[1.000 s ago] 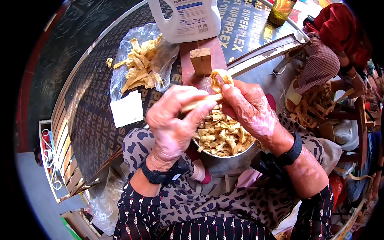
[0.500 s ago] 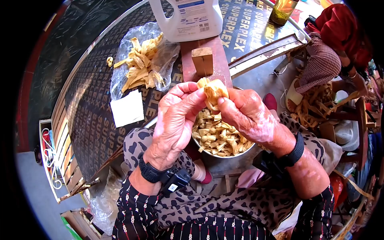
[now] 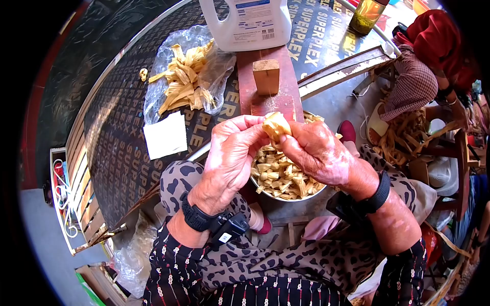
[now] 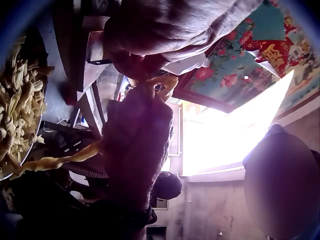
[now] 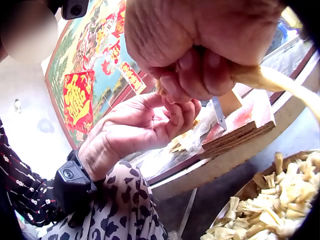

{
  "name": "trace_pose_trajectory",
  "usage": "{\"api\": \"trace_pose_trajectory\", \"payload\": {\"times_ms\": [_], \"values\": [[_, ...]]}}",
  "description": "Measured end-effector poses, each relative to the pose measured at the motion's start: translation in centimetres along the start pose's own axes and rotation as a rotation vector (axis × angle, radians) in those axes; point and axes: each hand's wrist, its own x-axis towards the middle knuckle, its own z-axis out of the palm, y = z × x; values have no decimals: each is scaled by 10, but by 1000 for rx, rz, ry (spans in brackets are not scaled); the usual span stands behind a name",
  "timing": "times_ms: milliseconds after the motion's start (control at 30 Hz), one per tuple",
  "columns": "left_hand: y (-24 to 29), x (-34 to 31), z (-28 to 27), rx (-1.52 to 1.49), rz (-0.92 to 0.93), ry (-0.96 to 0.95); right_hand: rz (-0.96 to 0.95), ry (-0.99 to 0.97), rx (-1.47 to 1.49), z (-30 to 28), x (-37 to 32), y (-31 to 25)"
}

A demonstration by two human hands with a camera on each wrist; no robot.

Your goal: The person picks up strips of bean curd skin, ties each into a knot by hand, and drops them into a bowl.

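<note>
A pale yellow folded strip (image 3: 276, 126) is pinched between both hands above a bowl of knotted yellow pieces (image 3: 286, 178). My left hand (image 3: 227, 158) holds its left side with thumb and fingertips. On its other side my right hand (image 3: 324, 153) pinches it, fingers curled. In the right wrist view a long tail of the strip (image 5: 280, 82) trails out of my right hand (image 5: 200, 55), while my left hand (image 5: 135, 122) meets it at the fingertips. The left wrist view shows the tail (image 4: 65, 161) hanging beside the bowl's pieces (image 4: 20, 110).
Beyond the hands, a wooden block (image 3: 266, 77) stands on a red board (image 3: 245, 92), with a white jug (image 3: 255, 25) behind. Loose strips (image 3: 186, 76) lie on a plastic bag at the left, near a white paper (image 3: 166, 136). Another person (image 3: 416, 81) sits at the right.
Both hands have come together from a wider hold, and the strip between them is now a compact fold. The view has shifted slightly, moving the jug and board to the right.
</note>
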Motion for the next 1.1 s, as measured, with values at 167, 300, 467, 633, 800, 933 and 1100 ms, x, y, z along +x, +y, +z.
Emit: {"api": "trace_pose_trajectory", "payload": {"times_ms": [167, 300, 467, 633, 800, 933, 1100], "values": [[8, -7, 18, 159, 170, -4, -19, 17, 26, -3, 1, -2], [15, -10, 19, 372, 373, -149, -45, 54, 51, -6, 1, -2], [11, -12, 21, 548, 421, -129, -13, 17, 43, -7, -1, -6], [12, -13, 21, 481, 399, -155, -46, 36, 73, -10, 0, -12], [15, -14, 20, 310, 331, -228, -11, 15, 52, -13, 0, -22], [19, -17, 25, 66, 192, -252, -13, 45, 109, -13, -2, -25], [21, -20, 31, -192, 36, -224, 5, 66, 137, -11, -2, -31]]}}
